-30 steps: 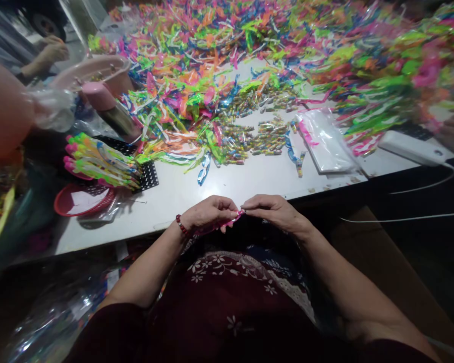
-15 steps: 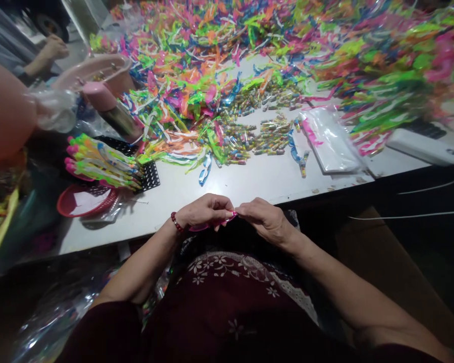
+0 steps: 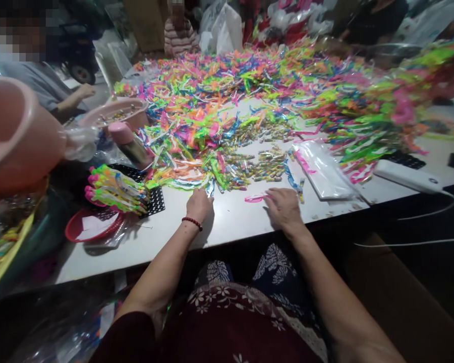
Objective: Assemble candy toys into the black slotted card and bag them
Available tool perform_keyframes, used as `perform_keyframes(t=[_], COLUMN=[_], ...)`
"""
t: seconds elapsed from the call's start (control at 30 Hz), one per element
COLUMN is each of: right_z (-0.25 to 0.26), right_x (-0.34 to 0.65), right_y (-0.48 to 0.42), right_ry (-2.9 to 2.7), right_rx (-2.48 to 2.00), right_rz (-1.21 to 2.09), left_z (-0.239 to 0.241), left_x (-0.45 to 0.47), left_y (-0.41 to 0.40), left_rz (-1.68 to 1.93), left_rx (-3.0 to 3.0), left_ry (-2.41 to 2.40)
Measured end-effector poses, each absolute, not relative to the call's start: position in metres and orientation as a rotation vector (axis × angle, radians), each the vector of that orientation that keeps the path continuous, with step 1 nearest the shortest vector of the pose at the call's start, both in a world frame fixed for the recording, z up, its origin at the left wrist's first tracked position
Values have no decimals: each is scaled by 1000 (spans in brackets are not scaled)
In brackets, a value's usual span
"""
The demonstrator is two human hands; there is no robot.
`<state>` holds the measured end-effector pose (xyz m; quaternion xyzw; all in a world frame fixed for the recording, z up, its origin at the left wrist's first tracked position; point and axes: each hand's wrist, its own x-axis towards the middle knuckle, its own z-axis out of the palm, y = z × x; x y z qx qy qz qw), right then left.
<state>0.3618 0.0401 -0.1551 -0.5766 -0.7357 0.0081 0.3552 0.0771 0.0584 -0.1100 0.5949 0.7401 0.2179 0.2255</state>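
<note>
My left hand (image 3: 199,205), with a red bead bracelet at the wrist, reaches onto the white table (image 3: 230,224). Its fingers are curled at a blue plastic piece (image 3: 211,188) on the near edge of the heap of neon plastic pieces (image 3: 227,101). To the right, my right hand (image 3: 284,207) rests low on the table. Its fingertips pinch one end of a pink plastic piece (image 3: 253,198) that lies flat on the surface. Just beyond both hands are several small wrapped candy tubes (image 3: 265,169).
A stack of clear bags (image 3: 321,164) lies right of my right hand, and a white power strip (image 3: 408,176) with its cable further right. At the left are a bundle of finished pieces (image 3: 113,189), a red basket (image 3: 93,227) and pink bowls (image 3: 115,112). Other people sit at the far side.
Both hands have left my lap and moved forward onto the table. The pink piece went with the right hand; the left let go of it and reached to the heap. The camera tilted up.
</note>
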Motion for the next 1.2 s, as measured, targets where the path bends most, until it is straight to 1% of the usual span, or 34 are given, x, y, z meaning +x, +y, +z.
perform_keyframes(t=[0.1, 0.2, 0.33, 0.47, 0.57, 0.7, 0.73, 0.8, 0.97, 1.2], right_z=[-153, -151, -147, -135, -123, -113, -112, -112, -114, -112], right_x=[318, 286, 274, 275, 275, 273, 272, 271, 271, 273], right_y=[60, 79, 92, 75, 41, -12, -23, -41, -63, -65], right_ry=[-2123, -2207, -2232, -2095, -1859, -1511, -1440, -1349, -1365, -1344], right_rx=[-1439, -1567, -1656, -1545, -1338, -1143, -1123, -1095, -1090, -1130], right_rz=[24, -22, -28, 89, 408, 1061, 1181, 1317, 1311, 1276], left_z=[-115, -116, -118, -118, -115, -108, -106, -104, -98, -91], left_x=[74, 64, 52, 53, 61, 77, 81, 88, 101, 110], left_y=[55, 45, 24, 3, -9, -19, -21, -25, -31, -38], left_rz=[666, 783, 959, 1052, 1135, 1252, 1263, 1279, 1301, 1281], left_rx=[1527, 1378, 1099, 849, 640, 389, 382, 387, 368, 419], left_ry=[1994, 1919, 1689, 1425, 1271, 1099, 1093, 1077, 1076, 1059])
